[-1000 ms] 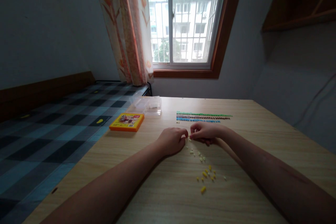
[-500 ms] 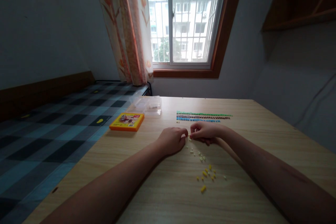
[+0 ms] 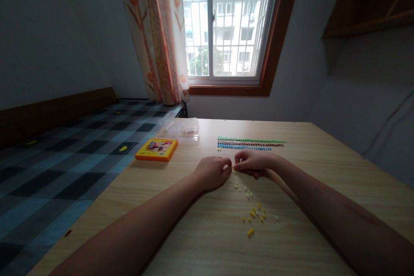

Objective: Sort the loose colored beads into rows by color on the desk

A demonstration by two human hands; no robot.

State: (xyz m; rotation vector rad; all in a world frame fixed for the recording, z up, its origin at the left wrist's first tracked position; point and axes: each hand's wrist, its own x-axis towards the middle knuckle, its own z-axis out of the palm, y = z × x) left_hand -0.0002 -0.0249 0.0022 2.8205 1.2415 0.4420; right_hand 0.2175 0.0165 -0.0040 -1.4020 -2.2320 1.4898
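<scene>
My left hand [image 3: 214, 171] and my right hand [image 3: 254, 161] meet low over the table, thumbs and fingers pinched with the tips nearly touching. Between the fingertips shows a tiny pale building brick [image 3: 233, 167]; its exact shape is too small to tell. Just below the hands, loose pale yellow bricks [image 3: 248, 194] lie scattered. Nearer to me are several bright yellow bricks [image 3: 252, 214], some longer than others. Beyond my right hand run rows of small bricks: green [image 3: 252, 140], brown [image 3: 250, 144] and blue [image 3: 242, 148]. A couple of tiny pieces sit under the left end of the blue row.
An orange and yellow flat box [image 3: 156, 150] lies at the left of the wooden table [image 3: 200, 241]. Behind it stands a clear plastic case [image 3: 190, 131]. A bed with a checked cover [image 3: 74, 155] adjoins the table's left edge. A window [image 3: 233, 30] is ahead.
Almost nothing differs. My fingertips have shifted very slightly around the pale brick; the scattered bricks and the rows lie as before.
</scene>
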